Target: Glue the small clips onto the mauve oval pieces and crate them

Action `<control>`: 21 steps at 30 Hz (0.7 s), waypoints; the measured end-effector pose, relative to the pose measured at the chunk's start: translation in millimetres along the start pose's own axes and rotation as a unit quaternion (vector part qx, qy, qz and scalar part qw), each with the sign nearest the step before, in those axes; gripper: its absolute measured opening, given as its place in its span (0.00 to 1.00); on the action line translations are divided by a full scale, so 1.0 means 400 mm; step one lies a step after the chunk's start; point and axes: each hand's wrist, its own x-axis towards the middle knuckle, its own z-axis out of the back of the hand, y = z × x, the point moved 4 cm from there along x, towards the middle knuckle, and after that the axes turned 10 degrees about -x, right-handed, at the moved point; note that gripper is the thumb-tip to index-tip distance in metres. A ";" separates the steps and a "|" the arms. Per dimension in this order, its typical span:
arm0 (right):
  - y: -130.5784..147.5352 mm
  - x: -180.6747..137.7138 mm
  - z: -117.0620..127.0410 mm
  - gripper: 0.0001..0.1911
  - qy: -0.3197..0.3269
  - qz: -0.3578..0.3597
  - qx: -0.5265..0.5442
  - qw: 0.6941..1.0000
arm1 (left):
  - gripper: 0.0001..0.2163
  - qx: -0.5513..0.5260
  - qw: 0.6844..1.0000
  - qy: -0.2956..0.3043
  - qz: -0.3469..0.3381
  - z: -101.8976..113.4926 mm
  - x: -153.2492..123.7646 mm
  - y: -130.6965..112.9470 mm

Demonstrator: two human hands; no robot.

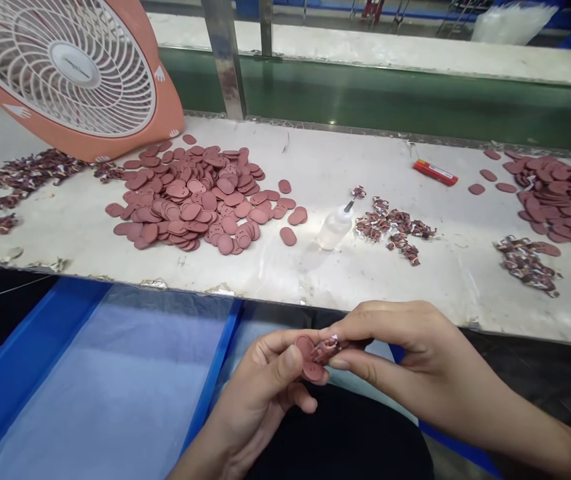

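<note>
My left hand (265, 387) pinches reddish-brown oval discs (310, 367) between thumb and fingers, just in front of the table's front edge. From the right, my right hand (400, 353) grips a small figure (328, 348) in brown, white and yellow, close against the discs. Whether the figure touches them I cannot tell. On the table ahead stands a clear squeeze bottle (335, 229) with a thin dark needle tip, tilted to the right. Beside it lies a cluster of similar small figures (398, 227). A large pile of the oval discs (190, 200) spreads to the left.
An orange fan (170, 100) with a white grille stands at the back left, near more small figures (30, 173). A red box-like item (435, 173) lies behind. More discs (565, 200) and figures (528, 263) are at the right. A blue-edged tray (220, 353) sits below the table.
</note>
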 end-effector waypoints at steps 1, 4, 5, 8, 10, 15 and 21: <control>0.000 0.000 0.002 0.12 0.004 0.004 -0.010 1.000 | 0.15 0.001 1.000 -0.001 0.001 0.000 0.001 0.000; 0.003 0.001 0.008 0.12 0.014 0.014 -0.035 0.999 | 0.14 0.004 1.000 0.001 0.006 -0.001 0.004 -0.001; 0.005 0.002 0.010 0.12 0.019 0.017 -0.042 0.999 | 0.14 0.005 1.000 0.002 0.007 -0.001 0.005 -0.001; 0.013 0.005 0.014 0.11 0.037 0.030 -0.065 0.997 | 0.14 0.012 1.000 0.003 0.011 -0.002 0.006 0.002; 0.019 0.006 0.017 0.09 0.047 0.040 -0.078 0.995 | 0.15 0.014 1.000 0.001 0.013 -0.002 0.006 0.004; 0.028 0.007 0.016 0.06 0.064 0.040 -0.087 0.993 | 0.14 0.005 1.000 -0.005 0.015 0.001 0.006 0.008; 0.032 0.014 0.015 0.08 0.080 0.032 -0.067 0.994 | 0.13 0.003 1.000 -0.004 0.021 0.006 0.010 0.011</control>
